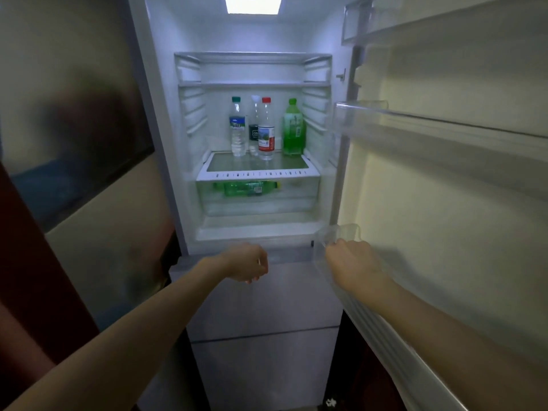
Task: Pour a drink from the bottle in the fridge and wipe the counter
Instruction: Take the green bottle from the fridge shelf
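From your head camera, you are facing the fridge [189,37] with its door [444,188] swung wide to your right and the interior light on. Your left hand [247,264] hangs in front of the lower edge of the open compartment, fingers curled loosely inward around nothing, touching nothing. Your right hand [351,261] rests at the corner of the lowest clear door bin [341,232]; its fingers are bent over that edge, though you cannot tell how firmly they grip it.

The bottles stand together on the glass shelf [258,173], well above and beyond both of your hands. From left to right: a clear bottle with a green cap [238,129], a dark-labelled bottle with a white cap [254,123] set behind, a clear bottle with a red cap [266,132], and a green bottle [293,129] at the right end. Below the shelf, another green bottle lies on its side in the clear drawer [258,203].
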The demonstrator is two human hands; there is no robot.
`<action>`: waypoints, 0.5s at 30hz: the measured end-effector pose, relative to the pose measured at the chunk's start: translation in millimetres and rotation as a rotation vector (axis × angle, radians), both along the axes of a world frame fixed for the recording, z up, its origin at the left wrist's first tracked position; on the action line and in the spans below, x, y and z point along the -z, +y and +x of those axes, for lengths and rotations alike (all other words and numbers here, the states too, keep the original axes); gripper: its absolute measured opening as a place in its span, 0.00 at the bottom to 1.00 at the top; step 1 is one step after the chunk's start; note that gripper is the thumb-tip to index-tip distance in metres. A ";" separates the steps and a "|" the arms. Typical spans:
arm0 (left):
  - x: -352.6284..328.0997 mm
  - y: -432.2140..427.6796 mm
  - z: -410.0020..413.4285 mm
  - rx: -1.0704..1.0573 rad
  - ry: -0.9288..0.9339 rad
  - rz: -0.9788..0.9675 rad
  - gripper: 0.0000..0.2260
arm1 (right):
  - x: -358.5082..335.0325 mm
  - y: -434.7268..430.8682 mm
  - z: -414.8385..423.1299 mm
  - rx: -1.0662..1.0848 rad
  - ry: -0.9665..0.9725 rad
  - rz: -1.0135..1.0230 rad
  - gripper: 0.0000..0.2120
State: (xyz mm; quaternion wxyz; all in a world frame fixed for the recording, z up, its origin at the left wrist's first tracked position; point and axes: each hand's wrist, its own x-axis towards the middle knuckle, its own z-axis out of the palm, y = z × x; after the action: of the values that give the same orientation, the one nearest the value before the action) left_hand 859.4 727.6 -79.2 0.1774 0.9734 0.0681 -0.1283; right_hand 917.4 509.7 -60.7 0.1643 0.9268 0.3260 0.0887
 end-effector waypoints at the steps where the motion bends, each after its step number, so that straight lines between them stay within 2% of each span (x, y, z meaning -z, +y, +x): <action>1: -2.4 11.8 8.9 -0.002 -0.004 0.001 0.10 | -3.8 9.1 6.7 0.015 0.003 -0.007 0.12; 5: -14.3 85.8 64.6 0.015 0.003 -0.012 0.09 | -25.0 79.2 50.1 0.077 0.000 -0.047 0.11; 15: -34.4 115.7 103.4 0.046 -0.065 0.006 0.09 | -55.4 125.1 88.9 0.073 0.132 0.107 0.11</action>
State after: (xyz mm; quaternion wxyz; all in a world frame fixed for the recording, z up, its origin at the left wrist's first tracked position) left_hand 962.8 843.3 -44.8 0.1738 0.9788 0.0403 -0.1003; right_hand 1006.3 634.9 -5.4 0.0958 0.9493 0.2969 0.0385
